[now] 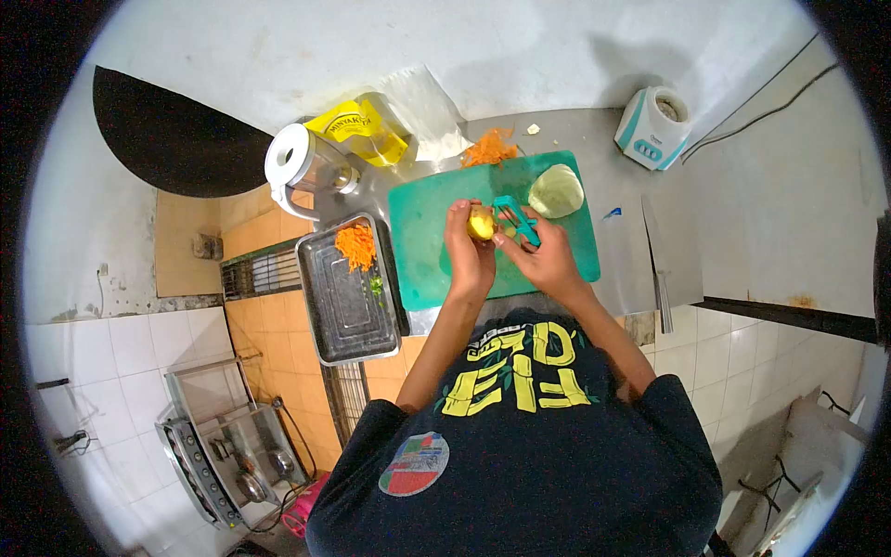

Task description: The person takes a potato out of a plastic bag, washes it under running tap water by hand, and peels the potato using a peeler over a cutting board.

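Above a green cutting board, my left hand is closed around a partly peeled potato, whose yellow flesh shows. My right hand holds a teal peeler just to the right of the potato, with its thumb reaching toward the potato. A piece of cabbage lies on the upper right of the board. Behind the board is a heap of orange peelings.
To the left, a metal tray holds shredded carrot and green pieces. A blender jug, yellow pouch and plastic bag stand behind. At right are a knife and blender base.
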Tool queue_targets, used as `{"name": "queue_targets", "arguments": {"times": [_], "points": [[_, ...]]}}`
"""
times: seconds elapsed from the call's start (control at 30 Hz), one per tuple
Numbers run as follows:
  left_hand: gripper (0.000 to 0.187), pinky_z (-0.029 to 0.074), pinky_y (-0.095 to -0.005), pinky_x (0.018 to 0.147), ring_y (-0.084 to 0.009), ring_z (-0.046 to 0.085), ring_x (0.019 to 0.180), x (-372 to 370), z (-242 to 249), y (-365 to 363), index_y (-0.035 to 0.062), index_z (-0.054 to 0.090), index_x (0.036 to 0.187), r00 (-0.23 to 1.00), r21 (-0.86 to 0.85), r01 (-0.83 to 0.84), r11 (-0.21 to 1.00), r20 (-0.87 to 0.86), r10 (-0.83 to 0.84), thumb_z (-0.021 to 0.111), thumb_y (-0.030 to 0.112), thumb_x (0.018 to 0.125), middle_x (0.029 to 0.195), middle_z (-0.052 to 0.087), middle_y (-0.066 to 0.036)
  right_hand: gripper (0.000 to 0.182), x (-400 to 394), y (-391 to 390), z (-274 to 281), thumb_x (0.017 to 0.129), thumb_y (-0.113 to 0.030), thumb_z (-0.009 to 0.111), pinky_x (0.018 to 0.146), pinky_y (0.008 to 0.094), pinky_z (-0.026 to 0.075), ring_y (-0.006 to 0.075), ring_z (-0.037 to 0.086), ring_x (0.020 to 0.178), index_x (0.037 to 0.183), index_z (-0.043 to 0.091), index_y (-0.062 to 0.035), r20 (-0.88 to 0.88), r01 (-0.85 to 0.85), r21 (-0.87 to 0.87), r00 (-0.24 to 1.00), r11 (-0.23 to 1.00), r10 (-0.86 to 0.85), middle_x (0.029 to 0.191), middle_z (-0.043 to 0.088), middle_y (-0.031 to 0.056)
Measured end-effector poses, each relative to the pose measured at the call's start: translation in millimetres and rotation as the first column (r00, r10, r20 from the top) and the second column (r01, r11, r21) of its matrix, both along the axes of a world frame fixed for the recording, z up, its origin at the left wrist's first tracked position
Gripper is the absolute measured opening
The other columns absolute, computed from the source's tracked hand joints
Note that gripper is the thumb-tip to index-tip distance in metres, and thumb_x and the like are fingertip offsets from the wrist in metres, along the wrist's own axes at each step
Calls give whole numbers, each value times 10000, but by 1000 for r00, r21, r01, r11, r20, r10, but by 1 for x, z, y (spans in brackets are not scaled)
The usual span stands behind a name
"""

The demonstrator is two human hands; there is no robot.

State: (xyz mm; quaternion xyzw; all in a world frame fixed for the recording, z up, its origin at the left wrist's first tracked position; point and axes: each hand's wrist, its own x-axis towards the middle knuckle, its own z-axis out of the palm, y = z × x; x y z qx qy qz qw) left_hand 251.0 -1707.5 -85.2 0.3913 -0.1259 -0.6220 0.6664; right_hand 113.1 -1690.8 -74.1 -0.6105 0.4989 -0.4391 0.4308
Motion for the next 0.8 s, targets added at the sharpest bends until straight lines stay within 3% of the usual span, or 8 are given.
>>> {"name": "queue_targets", "arguments": {"times": [0.03,0.1,0.33,0.43,0.53,0.63,0.73,0.8], "points": [[140,517,-350,758,-183,592,918,0,1,1,116,509,1069,999,-4,29,1000,-39,-29,531,238,1003,1054,546,-41,613,0,-1,-1,856,-338,790,596,330,549,180,670,648,1194,580,128,-10,-4,-17,1000,1000,3,710,638,170],[130,517,-351,773,-189,586,939,-1,5,2,117,508,1065,990,-19,84,996,-116,-86,541,223,999,1059,539,-39,592,0,-1,-2,852,-329,795,574,320,536,164,658,632,1173,594,126,3,0,-11,1000,1000,0,683,626,149],[93,488,-334,871,-184,570,996,-3,3,2,118,509,1053,999,-84,35,996,-5,-36,550,177,995,1068,539,-38,483,-5,-4,-12,856,-273,792,529,289,500,121,623,596,1088,628,118,13,-22,10,1000,1000,22,652,623,120],[103,479,-330,893,-179,570,1008,-5,9,4,115,506,1056,1000,-99,5,995,26,-2,573,141,982,1071,543,-37,399,-7,-4,-9,865,-224,773,542,288,509,110,618,612,1060,634,95,18,-34,6,999,999,34,697,645,128],[115,477,-330,902,-179,573,1013,-4,10,3,109,503,1059,999,-88,-11,996,39,15,585,126,980,1072,548,-36,319,-8,-3,9,877,-193,745,557,285,520,113,635,655,1034,643,65,137,-34,36,990,999,29,777,672,136],[109,478,-329,900,-176,575,1009,-2,7,3,104,503,1062,999,-90,-6,996,51,10,581,136,994,1069,553,-38,315,-9,-3,2,878,-178,732,551,278,525,128,646,674,1077,625,42,125,-27,46,992,999,21,843,685,132],[112,483,-319,879,-164,573,1000,-5,11,4,100,501,1070,997,-100,7,995,76,1,576,157,1009,1073,558,-40,353,-10,1,6,919,-198,678,671,334,556,210,685,764,1181,586,21,12,-36,59,999,998,36,936,699,149],[123,484,-306,859,-152,567,999,-8,17,5,96,499,1079,992,-92,13,996,125,-1,573,172,1017,1078,561,-40,359,-11,2,8,956,-204,614,775,379,544,283,690,853,1249,557,-5,50,-70,-17,996,997,71,1009,694,172]]}}
